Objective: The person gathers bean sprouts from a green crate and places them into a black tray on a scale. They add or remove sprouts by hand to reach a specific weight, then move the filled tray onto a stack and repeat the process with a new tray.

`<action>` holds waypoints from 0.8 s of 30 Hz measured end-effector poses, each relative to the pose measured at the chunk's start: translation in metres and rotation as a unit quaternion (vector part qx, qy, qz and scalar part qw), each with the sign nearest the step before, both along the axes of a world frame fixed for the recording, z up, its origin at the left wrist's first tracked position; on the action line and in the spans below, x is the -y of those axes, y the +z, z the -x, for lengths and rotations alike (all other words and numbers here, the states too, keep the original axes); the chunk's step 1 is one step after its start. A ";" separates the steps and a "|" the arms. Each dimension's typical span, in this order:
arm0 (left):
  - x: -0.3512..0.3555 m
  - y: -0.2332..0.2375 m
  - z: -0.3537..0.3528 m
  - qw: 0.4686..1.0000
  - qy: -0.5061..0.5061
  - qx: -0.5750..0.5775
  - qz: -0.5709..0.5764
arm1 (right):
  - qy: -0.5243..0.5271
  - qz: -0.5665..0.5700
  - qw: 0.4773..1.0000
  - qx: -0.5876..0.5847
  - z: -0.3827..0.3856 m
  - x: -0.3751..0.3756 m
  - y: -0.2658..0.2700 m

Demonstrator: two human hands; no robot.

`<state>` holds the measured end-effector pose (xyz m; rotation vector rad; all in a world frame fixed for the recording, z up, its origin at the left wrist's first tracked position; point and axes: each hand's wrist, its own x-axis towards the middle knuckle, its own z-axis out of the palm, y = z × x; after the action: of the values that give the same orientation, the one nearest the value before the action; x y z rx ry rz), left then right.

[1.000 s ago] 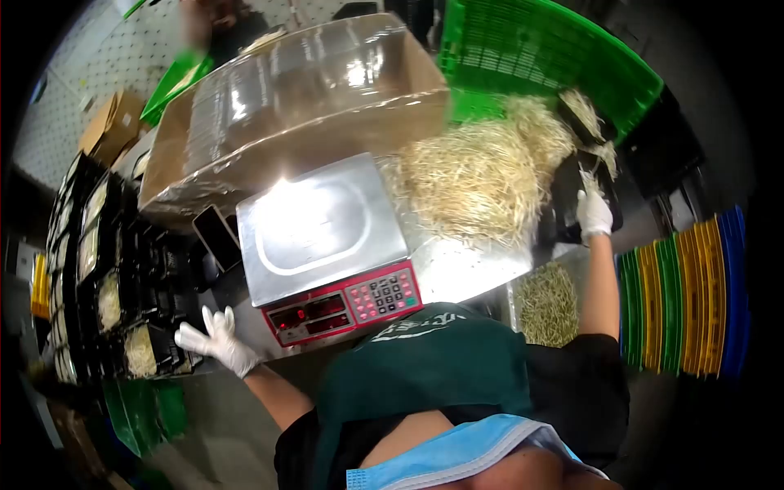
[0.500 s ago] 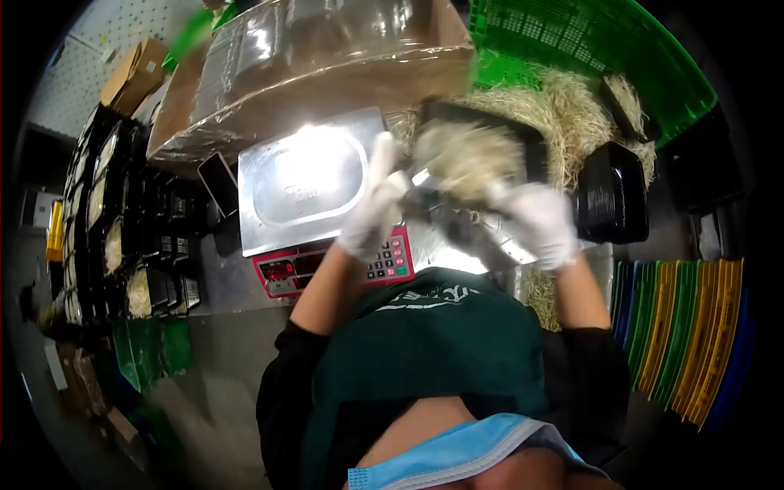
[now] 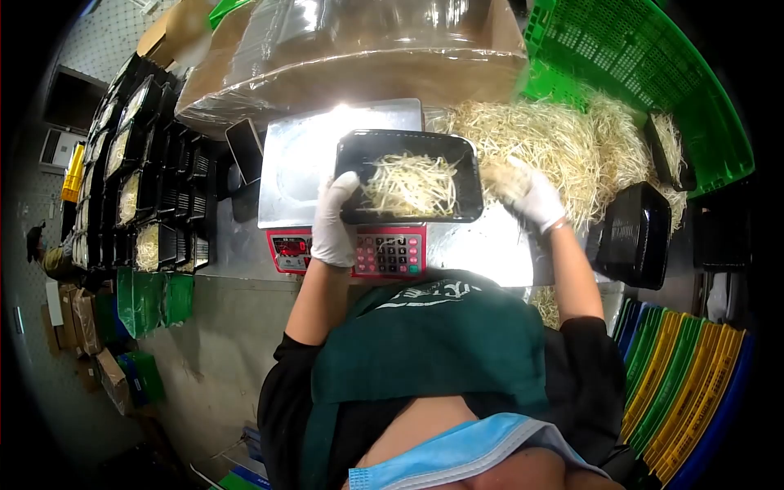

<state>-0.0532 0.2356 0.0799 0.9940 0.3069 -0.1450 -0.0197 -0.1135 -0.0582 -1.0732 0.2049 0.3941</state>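
My white-gloved left hand (image 3: pixel 333 222) grips the left end of a black plastic tray (image 3: pixel 354 155), thumb over its rim. A loose heap of bean sprouts (image 3: pixel 411 186) lies in the tray. The tray overlaps the right part of the scale's metal plate (image 3: pixel 294 151) in this view; the red keypad (image 3: pixel 390 253) shows below it. Just right of the tray, my gloved right hand (image 3: pixel 535 200) is closed around a small bunch of sprouts, blurred by motion. Behind this hand spreads a large pile of bean sprouts (image 3: pixel 531 135).
Stacks of filled black trays (image 3: pixel 131 196) stand at the left. A plastic-lined carton (image 3: pixel 351 82) borders the back. At the right are a tipped green crate (image 3: pixel 645 73), stacked black trays (image 3: pixel 641 233) and a row of coloured crates (image 3: pixel 686 384). A phone-like dark object (image 3: pixel 243 151) leans beside the scale.
The tray has come left and turned flatter toward me, showing the sprouts inside. My left hand has moved left with it. My right hand has shifted up, apart from the tray's end.
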 end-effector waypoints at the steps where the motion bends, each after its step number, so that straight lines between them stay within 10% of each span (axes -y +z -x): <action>1: -0.005 -0.002 0.001 1.000 -0.003 -0.002 0.018 | 0.095 0.123 0.977 0.149 -0.008 0.012 0.004; 7: 0.007 0.012 -0.011 0.991 -0.116 0.014 -0.057 | 0.027 0.231 0.955 0.185 0.017 -0.021 0.173; 9: 0.028 0.010 -0.009 0.986 -0.153 0.048 -0.054 | 0.184 0.545 0.714 0.399 0.012 -0.050 0.185; 11: 0.040 -0.008 -0.009 0.990 -0.115 0.075 0.018 | 0.181 0.555 0.648 0.489 0.018 -0.104 0.180; 15: 0.017 -0.001 0.006 0.992 -0.082 0.037 0.089 | 0.139 0.440 0.689 0.559 0.006 -0.144 0.154; 21: -0.028 -0.043 -0.009 0.994 0.052 0.056 0.080 | 0.105 0.604 0.612 0.499 0.022 -0.023 0.154; 24: -0.043 -0.045 -0.014 0.994 0.055 0.082 -0.034 | 0.097 0.880 0.435 0.164 0.071 0.048 0.126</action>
<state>-0.0392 0.2786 0.0348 1.0478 0.2160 0.0483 -0.0904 -0.1612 0.0676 -3.3106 0.0666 -0.0201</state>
